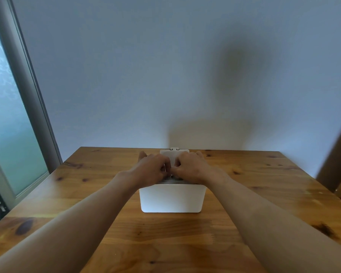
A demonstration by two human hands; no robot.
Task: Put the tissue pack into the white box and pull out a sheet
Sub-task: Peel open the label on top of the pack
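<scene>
At far left there's a frosted window (10,123) w/ a grey frame, running down past the edge of the wooden surface (165,243).

Your left forearm comes in from the bottom-left corner and angles up to the middle. Your left hand (151,170) sits on top of the white box (171,198), fingers curled in tight toward the centre, knuckles up. It looks pinched on sth small at the top opening, but what exactly is hidden under the fingers, so can't tell what it has hold of.

The white box stands on the surface, roughly centre, its plain front wall facing you. Its lid (174,154) is flipped up behind your hands, hinge tab showing at the top edge, near the wall. A thin strip of grey shows just under your hands at the box's top rim; prob. the tissue pack (172,181) sitting inside the box, but too little shows to be sure.

Your right hand (191,168) mirrors the left: fingers curled, tips nearly touching the left hand's at the middle of the box top. Its grip is also hidden.

Right forearm runs down to the bottom-right corner. A brown wooden piece (337,160) leans in at far right.
</scene>
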